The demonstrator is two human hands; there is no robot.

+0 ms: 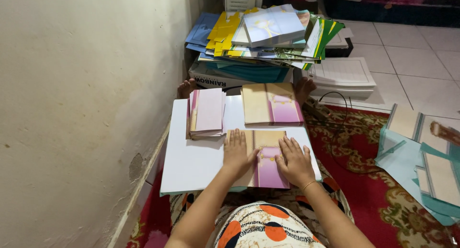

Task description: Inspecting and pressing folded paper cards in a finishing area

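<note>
Head view shows us pressing a tan-and-pink printed card (pixel 266 157) flat on the white board (pixel 191 161) across our lap. Our left hand (pixel 235 153) lies open, palm down, on its tan side; our right hand (pixel 295 160) lies spread on its pink side. We judge the step as creasing or flattening it. Beyond our fingertips sits a matching card stack (pixel 271 104), and further left a stack of folded pink cards (pixel 207 112). Next calls for lifting it onto a stack, edges squared.

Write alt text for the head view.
Both hands, left hand and right hand, press flat on a beige-and-purple card lying on a white board. Two card stacks sit beyond.
</note>
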